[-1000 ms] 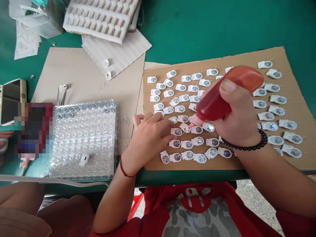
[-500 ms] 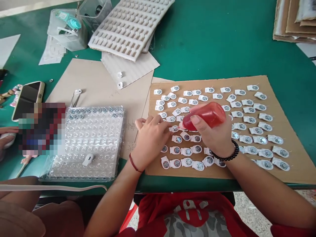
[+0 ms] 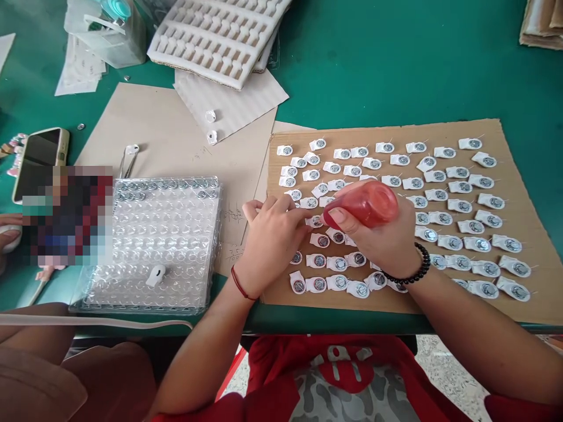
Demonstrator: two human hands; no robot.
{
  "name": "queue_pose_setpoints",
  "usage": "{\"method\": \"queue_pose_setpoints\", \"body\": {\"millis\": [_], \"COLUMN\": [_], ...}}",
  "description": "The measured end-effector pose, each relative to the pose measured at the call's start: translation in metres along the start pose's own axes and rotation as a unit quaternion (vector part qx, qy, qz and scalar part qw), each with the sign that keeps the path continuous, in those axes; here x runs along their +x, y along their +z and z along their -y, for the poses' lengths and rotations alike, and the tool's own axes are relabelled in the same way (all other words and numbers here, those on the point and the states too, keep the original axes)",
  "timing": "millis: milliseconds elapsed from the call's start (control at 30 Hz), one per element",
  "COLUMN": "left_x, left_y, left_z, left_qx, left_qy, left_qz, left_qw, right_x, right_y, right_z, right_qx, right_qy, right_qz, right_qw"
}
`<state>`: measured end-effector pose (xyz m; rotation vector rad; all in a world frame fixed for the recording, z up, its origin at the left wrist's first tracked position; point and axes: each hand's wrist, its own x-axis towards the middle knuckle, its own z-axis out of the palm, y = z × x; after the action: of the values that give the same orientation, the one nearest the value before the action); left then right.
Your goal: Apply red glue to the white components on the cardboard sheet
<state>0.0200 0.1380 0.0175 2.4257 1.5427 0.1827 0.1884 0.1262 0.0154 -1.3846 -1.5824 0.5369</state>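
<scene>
My right hand is wrapped round a red squeeze bottle, which is tilted with its tip down to the left. The tip is beside a small white part with a round metallic disc. My left hand rests at the left of that part, its index finger and thumb closed on or against its edge; the grip itself is partly hidden. Several rows of similar white parts lie on a brown cardboard sheet, some of them covered by my right hand and the bottle.
Left of my arm lies a clear dimpled tray with one white part on it. Tweezers, a phone, a plastic bin and a white foam tray are farther off. Another person's hand shows at far left.
The view has shifted slightly, so the cardboard appears larger and farther up. The bottle is tipped a little more upright, its tip still beside the same part; my left hand has hardly moved.
</scene>
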Motion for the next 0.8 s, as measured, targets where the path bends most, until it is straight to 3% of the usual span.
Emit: {"method": "queue_pose_setpoints", "body": {"millis": [800], "left_x": [-0.0016], "left_y": [0.0012], "left_z": [-0.0001], "left_qx": [0.005], "left_qy": [0.008], "left_qz": [-0.018], "left_qw": [1.0], "right_x": [-0.0016], "right_y": [0.0007], "right_z": [0.0028], "right_qx": [0.016], "right_qy": [-0.032], "right_qz": [0.024], "right_qw": [0.999]}}
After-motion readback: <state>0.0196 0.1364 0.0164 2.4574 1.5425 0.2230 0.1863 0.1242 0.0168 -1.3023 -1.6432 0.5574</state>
